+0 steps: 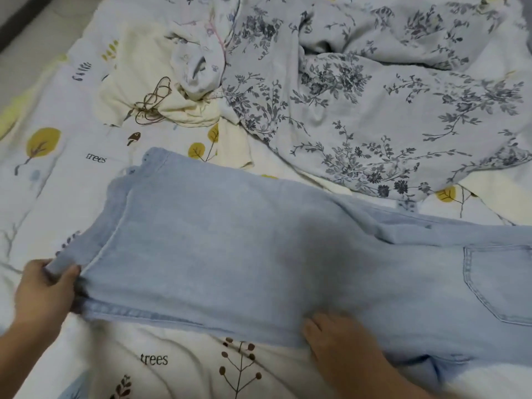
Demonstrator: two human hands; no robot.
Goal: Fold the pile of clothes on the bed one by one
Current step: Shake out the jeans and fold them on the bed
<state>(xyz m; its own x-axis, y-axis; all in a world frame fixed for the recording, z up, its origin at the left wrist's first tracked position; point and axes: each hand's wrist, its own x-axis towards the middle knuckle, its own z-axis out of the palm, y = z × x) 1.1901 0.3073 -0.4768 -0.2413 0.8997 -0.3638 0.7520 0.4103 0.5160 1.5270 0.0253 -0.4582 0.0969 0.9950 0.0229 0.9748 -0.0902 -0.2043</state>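
Two hands on pale soft denim jeans [230,249], left hand [46,289] pinching hem, right hand [342,341] pressing flat.

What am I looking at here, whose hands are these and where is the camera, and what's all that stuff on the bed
There is no machine here. These are a person's two bare hands, filmed by one wide-angle camera worn on their head, looking forward and down. That is why the arms come in from the bottom edge.

The surface is a bed covered by a white sheet printed with trees and leaves. Across the front lies a pair of light blue jeans, legs stacked, back pocket to the right. The left hand grips the jeans at the leg ends. The right hand lies on the near edge of the jeans, fingers fairly straight, pressing down.

Further back wait unfolded things: a cream garment with a thin brown cord on it, a pale printed piece, and a big grey-blue floral cloth.
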